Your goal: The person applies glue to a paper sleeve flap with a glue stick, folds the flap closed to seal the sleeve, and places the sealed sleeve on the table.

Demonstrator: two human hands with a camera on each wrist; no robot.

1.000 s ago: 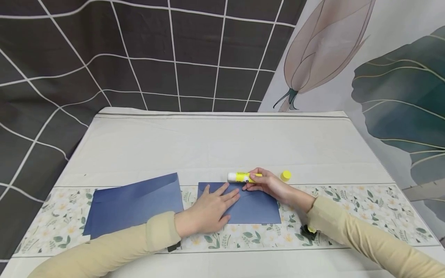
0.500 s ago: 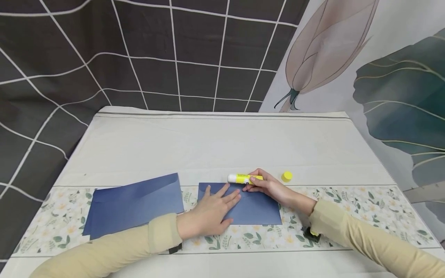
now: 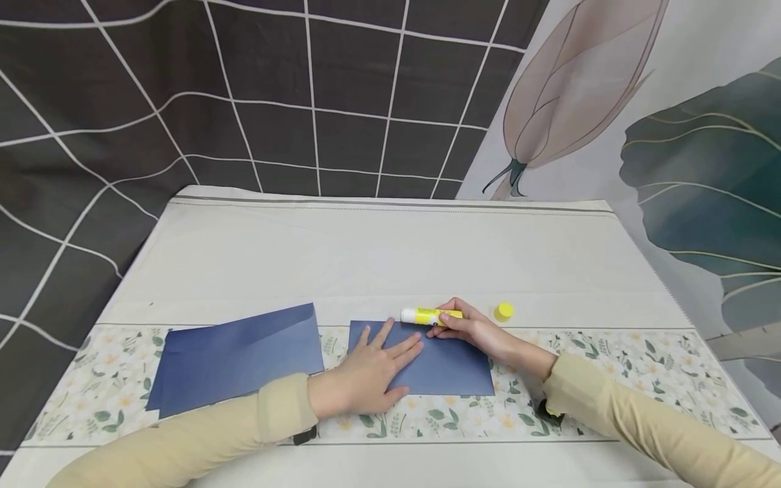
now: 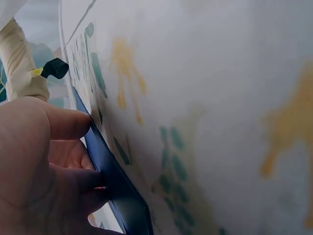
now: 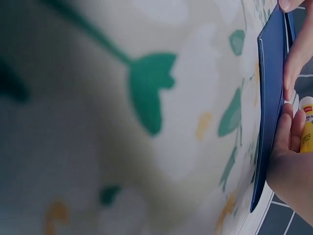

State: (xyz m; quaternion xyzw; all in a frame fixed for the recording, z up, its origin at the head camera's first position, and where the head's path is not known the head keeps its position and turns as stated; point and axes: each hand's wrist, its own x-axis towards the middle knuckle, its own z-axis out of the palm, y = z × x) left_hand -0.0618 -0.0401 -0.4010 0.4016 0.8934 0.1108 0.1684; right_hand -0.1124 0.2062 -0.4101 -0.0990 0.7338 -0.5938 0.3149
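Note:
A blue envelope point(image 3: 454, 366) lies flat on the patterned band of the cloth in the head view. My left hand point(image 3: 369, 373) rests on its left part, fingers spread and nearly straight. Over the far edge, my right hand point(image 3: 476, 332) holds a yellow glue stick point(image 3: 422, 316) sideways, its white end pointing left. Fingers of that hand also touch the envelope's upper edge. In the right wrist view, the glue stick point(image 5: 307, 129) sits above the palm, beside the envelope point(image 5: 270, 88). The left wrist view shows the left fingers against the envelope point(image 4: 117, 181).
Several larger-looking blue envelopes point(image 3: 238, 359) overlap at the left, partly beneath the left sleeve point(image 3: 283, 410). A yellow cap point(image 3: 504, 312) stands on the cloth to the right of the right hand. The white tablecloth point(image 3: 390, 257) runs back to a dark grid-patterned curtain point(image 3: 354, 135).
Fingers of the left hand have shifted slightly on the envelope, the forefinger a little to the left. The right hand and glue stick stay almost in place.

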